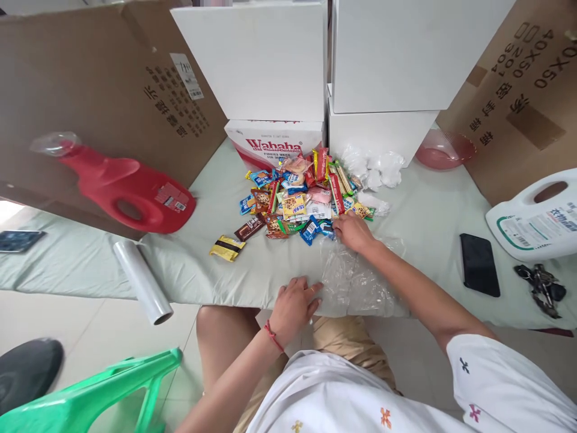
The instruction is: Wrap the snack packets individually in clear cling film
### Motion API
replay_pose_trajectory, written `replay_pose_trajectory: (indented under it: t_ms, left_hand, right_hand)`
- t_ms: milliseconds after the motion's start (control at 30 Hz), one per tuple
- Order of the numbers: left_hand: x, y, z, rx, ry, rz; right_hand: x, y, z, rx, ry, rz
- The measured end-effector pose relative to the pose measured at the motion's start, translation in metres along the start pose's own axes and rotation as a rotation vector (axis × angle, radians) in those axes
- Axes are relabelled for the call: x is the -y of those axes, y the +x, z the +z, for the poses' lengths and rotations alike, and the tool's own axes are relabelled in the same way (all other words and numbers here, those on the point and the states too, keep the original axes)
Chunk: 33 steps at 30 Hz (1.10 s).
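My right hand point(354, 232) reaches to the front edge of a pile of small wrapped snacks point(295, 206). Its fingers are bent together beside the lower end of a red-wrapped bar point(336, 193) and a blue packet point(326, 228); what they pinch, if anything, is hidden. My left hand point(295, 305) rests palm down at the table's near edge, its fingers loosely apart and holding nothing. Clear plastic bags point(356, 279) lie flat under my right forearm, close to the left fingertips. A yellow packet point(227, 248) and a brown packet point(250, 227) lie left of the pile.
White boxes point(270, 66) and a Wahaha carton point(277, 143) stand behind the pile, beside crumpled white plastic point(374, 167). A red jug point(130, 186) and a plastic-film roll point(143, 282) are left. A pink bowl point(444, 150), black phone point(479, 264), white jug point(536, 216) and keys point(542, 288) are right.
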<state>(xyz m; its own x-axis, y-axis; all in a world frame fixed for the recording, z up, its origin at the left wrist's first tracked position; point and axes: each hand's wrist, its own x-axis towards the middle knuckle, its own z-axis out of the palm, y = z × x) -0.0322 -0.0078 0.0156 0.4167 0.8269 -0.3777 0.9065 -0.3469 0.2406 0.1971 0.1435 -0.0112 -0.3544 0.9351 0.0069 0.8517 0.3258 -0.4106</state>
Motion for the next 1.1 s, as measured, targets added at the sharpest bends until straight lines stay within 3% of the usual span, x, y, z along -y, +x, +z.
replay_pose_trajectory:
  t_ms: [200,367,467,533,600,767,833,967,1000,1100]
  left_hand:
    - [-0.006,0.002,0.005,-0.128,0.064,-0.045]
    - [-0.015,-0.002,0.019,-0.222,0.172,-0.058]
    - [-0.013,-0.007,0.027,-0.287,0.181,0.182]
    - [-0.009,-0.008,0.031,-0.228,0.158,0.393]
    - [-0.004,-0.005,0.034,-0.165,0.126,0.469]
    - [0.003,0.002,0.031,-0.203,0.032,0.244]
    - [0.008,0.002,0.030,-0.196,-0.022,0.163]
    - [0.025,0.000,0.032,-0.163,-0.159,0.148]
    - [0.029,0.000,0.032,-0.165,-0.201,0.149]
    - [0.033,0.007,0.026,-0.202,-0.322,0.075]
  right_hand:
    - [0.007,-0.015,0.001,0.070,-0.009,-0.044]
    - [0.022,-0.013,-0.004,0.094,-0.035,0.007]
    - [0.033,-0.004,-0.005,0.109,-0.041,0.043]
    - [0.039,0.003,-0.002,0.127,-0.035,0.072]
    - [0.045,0.011,0.001,0.136,-0.022,0.104]
    - [0.052,0.021,0.005,0.060,0.069,0.129]
    - [0.053,0.010,0.004,-0.020,0.146,0.100]
    - [0.060,-0.049,0.009,-0.437,0.318,0.022]
    - [0.065,-0.068,0.013,-0.471,0.314,0.007]
    - [0.084,-0.114,0.032,-0.251,0.217,-0.120]
